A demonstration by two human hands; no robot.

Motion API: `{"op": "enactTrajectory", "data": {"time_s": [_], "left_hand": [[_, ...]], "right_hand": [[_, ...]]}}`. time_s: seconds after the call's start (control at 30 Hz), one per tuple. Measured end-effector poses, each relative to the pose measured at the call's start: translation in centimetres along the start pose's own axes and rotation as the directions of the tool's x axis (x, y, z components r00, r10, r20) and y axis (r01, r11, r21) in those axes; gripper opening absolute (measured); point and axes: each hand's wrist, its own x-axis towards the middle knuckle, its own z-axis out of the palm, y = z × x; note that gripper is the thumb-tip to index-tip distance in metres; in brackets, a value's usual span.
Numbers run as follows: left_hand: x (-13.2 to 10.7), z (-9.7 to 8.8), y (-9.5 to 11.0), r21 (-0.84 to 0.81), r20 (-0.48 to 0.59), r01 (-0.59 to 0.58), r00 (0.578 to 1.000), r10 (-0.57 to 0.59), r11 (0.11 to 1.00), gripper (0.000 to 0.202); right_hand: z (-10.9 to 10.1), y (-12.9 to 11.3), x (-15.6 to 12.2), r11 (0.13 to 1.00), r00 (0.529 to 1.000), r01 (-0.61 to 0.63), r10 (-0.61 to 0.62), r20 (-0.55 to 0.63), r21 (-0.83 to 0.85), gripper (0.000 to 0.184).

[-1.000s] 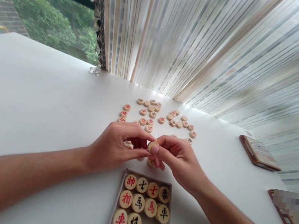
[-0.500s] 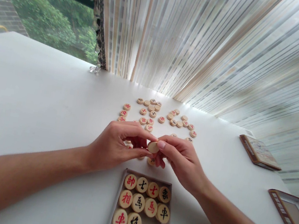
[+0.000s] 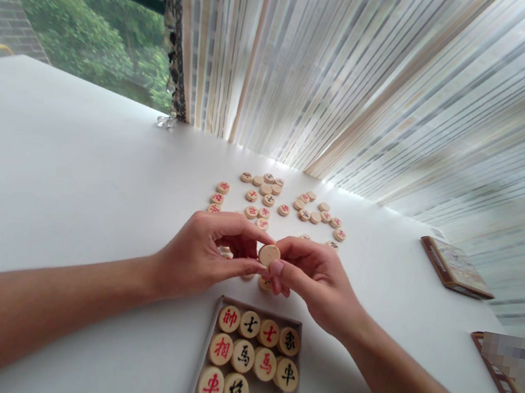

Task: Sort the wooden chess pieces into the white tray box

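Both of my hands meet above the white table (image 3: 67,176) and pinch one round wooden chess piece (image 3: 269,254), its blank face toward me. My left hand (image 3: 204,253) holds it from the left with thumb and forefinger. My right hand (image 3: 314,275) grips it from the right. Just below the hands lies a shallow white box (image 3: 204,355) holding several wooden pieces (image 3: 243,357) with red and black characters, laid in rows. Another piece (image 3: 265,284) lies on the table under my fingers.
Several loose chess pieces (image 3: 266,200) are scattered on the table beyond my hands. A brown-edged box part (image 3: 456,268) lies at the right and another (image 3: 507,389) at the right edge. Striped curtains hang behind; a window is at the upper left.
The piece between my fingers has turned from edge-on to showing its flat blank face. My hands have stayed in the same place.
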Motion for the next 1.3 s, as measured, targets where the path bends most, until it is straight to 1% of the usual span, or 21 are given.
{"op": "enactTrajectory", "data": {"time_s": [0.17,0.43,0.53,0.7,0.8,0.97,1.07,1.17,1.23,1.3], "left_hand": [[0.0,0.0,0.1,-0.023,0.008,0.019,1.000,-0.019,1.000,0.028],[0.0,0.1,0.0,-0.023,0.005,-0.019,1.000,0.019,1.000,0.025],[0.0,0.1,-0.1,0.009,0.002,-0.028,1.000,0.028,1.000,0.023],[0.0,0.1,0.0,0.062,0.001,0.000,1.000,0.000,0.998,0.024],[0.1,0.1,0.3,0.040,0.007,0.031,0.999,-0.031,0.999,0.021],[0.3,0.1,0.2,-0.054,0.003,0.109,0.994,-0.109,0.993,0.015],[0.4,0.1,0.1,-0.130,-0.003,0.138,0.990,-0.139,0.982,0.013],[0.3,0.1,0.1,-0.115,0.011,0.119,0.993,-0.119,0.986,0.013],[0.2,0.0,0.1,-0.034,0.007,0.068,0.998,-0.068,0.997,0.013],[0.1,0.0,0.2,0.066,0.001,-0.006,1.000,0.006,0.998,0.013]], "right_hand": [[-0.3,0.3,0.0,0.999,1.000,-0.004,0.003,0.016,0.041,0.013],[0.1,0.1,-0.2,0.999,0.999,0.046,-0.046,-0.016,0.018,0.016],[0.1,0.4,-0.3,0.996,0.996,0.081,-0.082,-0.033,-0.025,0.012],[0.0,0.8,-0.5,0.984,0.987,0.126,-0.137,-0.084,-0.126,0.012],[-0.1,0.6,-0.5,0.979,0.984,0.133,-0.149,-0.099,-0.152,0.012],[-0.5,0.3,-0.4,0.989,0.992,0.106,-0.112,-0.055,-0.103,0.011],[-0.9,0.0,-0.4,0.995,0.994,0.089,-0.092,-0.060,-0.047,0.019],[-0.8,-0.3,-0.6,0.996,0.991,0.090,-0.092,-0.097,-0.024,0.019],[-0.5,-0.6,-0.7,0.995,0.988,0.090,-0.095,-0.119,-0.048,0.017],[-0.1,-0.7,-0.9,0.994,0.986,0.083,-0.093,-0.137,-0.074,0.017]]}}
